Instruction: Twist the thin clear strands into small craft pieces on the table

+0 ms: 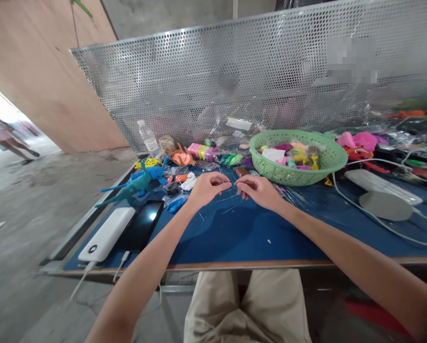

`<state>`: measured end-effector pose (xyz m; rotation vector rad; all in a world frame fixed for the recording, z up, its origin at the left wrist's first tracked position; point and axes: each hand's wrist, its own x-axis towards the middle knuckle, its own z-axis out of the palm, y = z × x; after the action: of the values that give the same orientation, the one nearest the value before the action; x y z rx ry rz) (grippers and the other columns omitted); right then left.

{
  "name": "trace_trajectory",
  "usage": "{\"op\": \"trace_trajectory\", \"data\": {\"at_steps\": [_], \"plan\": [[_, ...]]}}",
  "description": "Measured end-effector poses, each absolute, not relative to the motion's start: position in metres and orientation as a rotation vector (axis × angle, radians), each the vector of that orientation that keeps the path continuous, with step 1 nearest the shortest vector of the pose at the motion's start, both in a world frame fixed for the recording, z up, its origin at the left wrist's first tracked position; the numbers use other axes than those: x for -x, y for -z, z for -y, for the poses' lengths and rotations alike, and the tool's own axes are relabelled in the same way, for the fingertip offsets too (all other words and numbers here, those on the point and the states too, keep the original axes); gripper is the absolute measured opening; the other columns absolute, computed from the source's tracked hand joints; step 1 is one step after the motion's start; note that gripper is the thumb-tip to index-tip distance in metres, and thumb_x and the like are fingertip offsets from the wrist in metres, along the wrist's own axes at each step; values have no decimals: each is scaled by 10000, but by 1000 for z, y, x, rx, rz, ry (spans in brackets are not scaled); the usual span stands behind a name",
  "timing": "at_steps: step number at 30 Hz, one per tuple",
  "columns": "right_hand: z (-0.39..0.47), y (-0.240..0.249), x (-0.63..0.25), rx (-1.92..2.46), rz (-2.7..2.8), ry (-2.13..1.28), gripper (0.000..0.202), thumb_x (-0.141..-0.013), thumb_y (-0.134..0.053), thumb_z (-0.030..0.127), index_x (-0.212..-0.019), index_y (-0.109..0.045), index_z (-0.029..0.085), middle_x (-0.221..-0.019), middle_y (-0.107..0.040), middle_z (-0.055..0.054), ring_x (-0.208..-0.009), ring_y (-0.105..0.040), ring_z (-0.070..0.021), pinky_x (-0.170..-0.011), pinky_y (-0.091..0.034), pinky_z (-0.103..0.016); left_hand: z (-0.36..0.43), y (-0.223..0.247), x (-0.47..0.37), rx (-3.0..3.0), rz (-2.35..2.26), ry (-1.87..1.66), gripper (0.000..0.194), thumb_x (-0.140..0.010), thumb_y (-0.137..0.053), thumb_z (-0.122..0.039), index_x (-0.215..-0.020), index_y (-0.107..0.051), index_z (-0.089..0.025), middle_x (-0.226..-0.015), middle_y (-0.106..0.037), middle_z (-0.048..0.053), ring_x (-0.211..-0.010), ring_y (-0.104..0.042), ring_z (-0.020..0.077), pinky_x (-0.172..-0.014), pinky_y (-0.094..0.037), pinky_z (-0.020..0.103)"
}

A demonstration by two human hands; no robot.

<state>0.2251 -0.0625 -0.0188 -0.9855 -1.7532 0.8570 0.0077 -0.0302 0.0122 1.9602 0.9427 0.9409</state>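
Observation:
Over the middle of the blue table (213, 238), my left hand (210, 186) and my right hand (257, 189) are a small gap apart, fingertips facing each other. Both hands are closed in a pinch. What sits between the fingertips is too small to make out; thin wire-like pieces (231, 207) show on the table just below. A green basket (288, 178) with colourful clay-like pieces stands behind my right hand. White and orange pieces (188, 182) lie beside my left hand.
At the left are a teal dinosaur figure (131, 189), a white power bank (108, 233), a phone (142, 226) and a bottle (148, 138). A grey disc (385, 206) and white cable lie at the right. A perforated metal panel (185, 71) stands behind. A person's legs (15, 146) show far left.

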Motion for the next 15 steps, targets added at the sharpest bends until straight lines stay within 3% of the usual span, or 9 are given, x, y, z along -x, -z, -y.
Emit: {"op": "trace_trajectory", "data": {"at_steps": [9, 15], "plan": [[63, 21, -223, 1040, 1767, -906, 277, -905, -614, 451, -875, -677, 182, -703, -706, -38, -536, -610, -132, -523, -505, -265, 24, -3, -6, -1888, -856, -840, 178, -804, -748, -318, -912, -711, -181, -768, -733, 40, -733, -712, 159, -680, -585, 282], [61, 23, -224, 1045, 1773, -921, 281, -902, -616, 460, -874, -668, 185, -708, -709, -35, -536, -611, -130, -524, -504, -262, 22, -2, -6, -1839, -831, -842, 188, -801, -755, -307, -916, -702, -168, -794, -743, 56, -771, -728, 168, -723, -614, 314]]}}
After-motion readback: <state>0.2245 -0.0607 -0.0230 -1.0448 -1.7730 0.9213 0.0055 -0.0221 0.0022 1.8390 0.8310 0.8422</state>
